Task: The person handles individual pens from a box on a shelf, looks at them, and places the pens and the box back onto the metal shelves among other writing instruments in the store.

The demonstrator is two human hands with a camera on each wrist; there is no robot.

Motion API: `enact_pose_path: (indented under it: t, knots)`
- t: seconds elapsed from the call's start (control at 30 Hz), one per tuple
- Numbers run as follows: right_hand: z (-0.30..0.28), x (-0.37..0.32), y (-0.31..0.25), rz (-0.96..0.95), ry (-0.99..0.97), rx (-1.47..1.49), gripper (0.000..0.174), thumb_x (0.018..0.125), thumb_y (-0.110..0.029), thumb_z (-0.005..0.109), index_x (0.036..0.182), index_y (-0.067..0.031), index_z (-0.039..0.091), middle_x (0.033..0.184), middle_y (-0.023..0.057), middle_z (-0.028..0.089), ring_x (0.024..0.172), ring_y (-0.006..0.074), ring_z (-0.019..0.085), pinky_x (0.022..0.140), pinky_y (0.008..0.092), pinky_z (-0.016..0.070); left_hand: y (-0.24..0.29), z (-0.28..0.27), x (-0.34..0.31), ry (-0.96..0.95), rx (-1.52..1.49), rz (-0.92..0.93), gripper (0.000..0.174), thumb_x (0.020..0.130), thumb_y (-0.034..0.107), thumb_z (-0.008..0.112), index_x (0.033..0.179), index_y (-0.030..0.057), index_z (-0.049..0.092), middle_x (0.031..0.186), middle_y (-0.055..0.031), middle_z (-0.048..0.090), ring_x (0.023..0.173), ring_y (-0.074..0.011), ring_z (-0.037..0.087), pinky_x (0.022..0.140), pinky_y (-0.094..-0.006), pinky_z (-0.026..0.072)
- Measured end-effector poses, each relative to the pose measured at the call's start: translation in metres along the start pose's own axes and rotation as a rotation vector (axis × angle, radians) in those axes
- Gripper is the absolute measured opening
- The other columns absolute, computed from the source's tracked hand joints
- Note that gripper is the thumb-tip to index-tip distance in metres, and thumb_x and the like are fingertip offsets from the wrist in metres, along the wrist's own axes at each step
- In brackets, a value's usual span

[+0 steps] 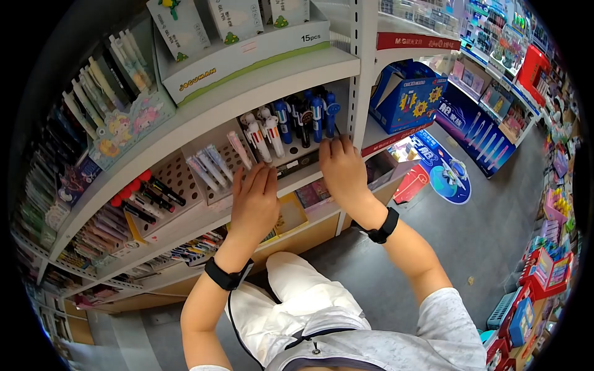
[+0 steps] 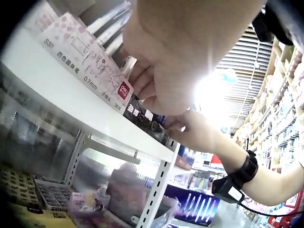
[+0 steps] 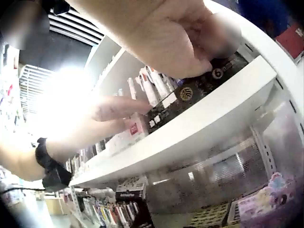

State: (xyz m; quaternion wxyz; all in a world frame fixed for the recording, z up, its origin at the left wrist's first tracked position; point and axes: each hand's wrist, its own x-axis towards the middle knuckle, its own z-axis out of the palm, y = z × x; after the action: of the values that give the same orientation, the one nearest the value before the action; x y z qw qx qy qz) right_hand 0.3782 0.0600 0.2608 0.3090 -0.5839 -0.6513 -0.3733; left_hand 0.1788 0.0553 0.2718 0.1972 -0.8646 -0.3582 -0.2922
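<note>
L hand [image 1: 255, 201], R hand [image 1: 343, 170] on blk box [image 3: 180, 96]; adj. box [image 2: 85, 66]: "deli", 0.7mm

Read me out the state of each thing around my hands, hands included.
Black box, upright, open-topped.
Left hand, fingers at the black box's left end, apparently gripping it.
Right hand, gripping the black box's right end.
White pens, standing, lower ends hidden.
Blue pens, standing, lower ends hidden.
Pink box, open-topped, holding pens.
Wristbands, worn on both wrists.
</note>
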Motion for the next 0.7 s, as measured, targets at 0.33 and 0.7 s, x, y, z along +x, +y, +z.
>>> enact_pose_path:
  t: [0.33,0.7]
  knots:
    - [0.012,-0.002,0.037,-0.243,0.129,0.22,0.016,0.069,-0.009,0.058,0.084,-0.0044,0.062,0.087,0.0078,0.058,0.089,0.0242,0.057,0.08,0.0355,0.0463,-0.003,0.002,-0.01,-0.025,0.07,0.006,0.05,0.07,0.002,0.059,0.12,-0.0044,0.055,0.116,-0.0145,0.054,0.121,-0.03,0.046,0.105,-0.0503,0.0328]
    - [0.014,-0.002,0.054,-0.25,0.091,0.467,0.022,0.072,-0.005,0.058,0.093,-0.0007,0.062,0.093,0.011,0.057,0.09,0.0312,0.055,0.079,0.0418,0.0441,-0.008,-0.002,-0.019,0.058,0.06,-0.005,0.047,0.069,0.001,0.057,0.115,-0.0071,0.057,0.115,-0.0157,0.055,0.118,-0.0321,0.047,0.101,-0.0496,0.0368]
